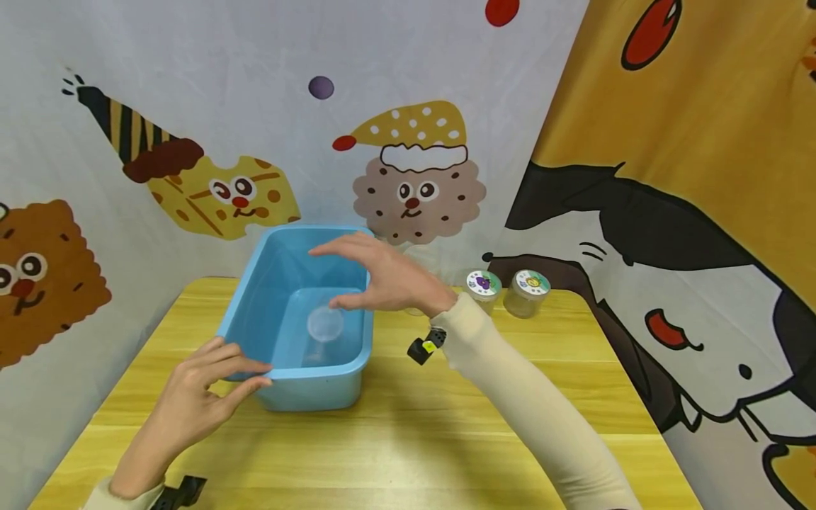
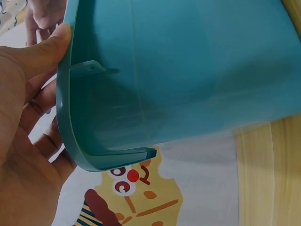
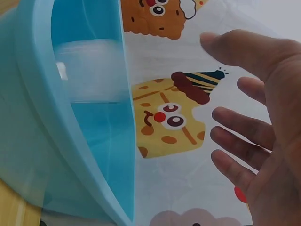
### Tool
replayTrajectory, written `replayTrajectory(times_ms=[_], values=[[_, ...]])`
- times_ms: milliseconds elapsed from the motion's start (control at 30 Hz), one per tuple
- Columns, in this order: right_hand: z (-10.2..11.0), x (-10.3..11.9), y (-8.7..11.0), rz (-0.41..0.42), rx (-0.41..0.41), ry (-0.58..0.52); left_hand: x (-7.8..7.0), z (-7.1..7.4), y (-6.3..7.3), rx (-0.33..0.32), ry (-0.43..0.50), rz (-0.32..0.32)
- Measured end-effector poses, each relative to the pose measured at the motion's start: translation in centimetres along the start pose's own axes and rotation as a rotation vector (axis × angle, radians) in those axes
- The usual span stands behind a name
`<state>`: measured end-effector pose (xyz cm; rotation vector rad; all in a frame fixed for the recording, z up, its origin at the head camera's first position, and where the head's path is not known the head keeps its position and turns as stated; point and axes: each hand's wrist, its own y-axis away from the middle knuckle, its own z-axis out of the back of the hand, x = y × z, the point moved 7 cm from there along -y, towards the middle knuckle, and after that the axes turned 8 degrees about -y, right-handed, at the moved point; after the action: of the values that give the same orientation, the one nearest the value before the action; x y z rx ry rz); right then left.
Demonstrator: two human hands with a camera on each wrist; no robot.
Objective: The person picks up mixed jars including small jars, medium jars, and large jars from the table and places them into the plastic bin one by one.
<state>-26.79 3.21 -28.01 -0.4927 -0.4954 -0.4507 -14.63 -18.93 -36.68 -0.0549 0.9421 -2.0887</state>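
You've got a cartoon-print backdrop [image 1: 255,64] behind and right, then a wood-look table [image 1: 478,439], with the blue bin [image 1: 312,391] on its left part, long side running near to far. Bin looks like light moulded plastic: walls likely flex a bit, rim stiffer, so take it by the rim, best at two opposite sides if you lift. Your left hand [image 1: 200,386] pinches that rim at the near left corner, thumb outside, fingers over the edge; good for steadying, weak for carrying. Your right hand [image 1: 389,276] hangs over the bin's right rim, thumb and fingers spread wide in a loose C, holding nothing. Below it, inside the bin toward the near end, is a clear container [image 1: 325,324], blurred in the right wrist view; can't tell if it's resting or in the air. Judge it light, smooth, slippery and easy to tip; grip round its sides, gently, as thin plastic could dent. Right of the bin, far side: one lidded jar [image 1: 482,285] with a purple fruit label and another lidded jar [image 1: 527,296] with a yellow picture, both best taken round the body below the lid.
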Motion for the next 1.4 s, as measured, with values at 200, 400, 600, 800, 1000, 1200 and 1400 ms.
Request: replayTrajectory(times_ms=[200, 400, 600, 800, 1000, 1200, 1400], values=[[0.7, -0.4, 0.7, -0.007, -0.049, 0.014, -0.2, 0.1, 0.0, -0.090, 0.033, -0.084], [1.2, -1.4, 1.6, -0.074, -0.094, 0.008, -0.1, 0.1, 0.1, -0.102, 0.043, -0.085], [2.2, -2.2, 2.6, -0.103, -0.173, 0.013, -0.3, 0.1, 0.0, -0.078, 0.034, -0.069], [3.2, -3.0, 3.5, -0.130, -0.245, -0.031, -0.4, 0.2, 0.0, -0.099, 0.042, -0.081], [3.6, -4.5, 4.4, -0.214, -0.276, -0.039, -0.3, 0.2, 0.1, -0.113, 0.038, -0.085], [3.7, -6.0, 5.1, -0.273, -0.302, -0.064, -0.3, 0.1, 0.1, -0.121, 0.040, -0.087], [3.6, -7.4, 5.8, -0.307, -0.336, -0.085, -0.3, 0.1, 0.1, -0.130, 0.049, -0.088]])
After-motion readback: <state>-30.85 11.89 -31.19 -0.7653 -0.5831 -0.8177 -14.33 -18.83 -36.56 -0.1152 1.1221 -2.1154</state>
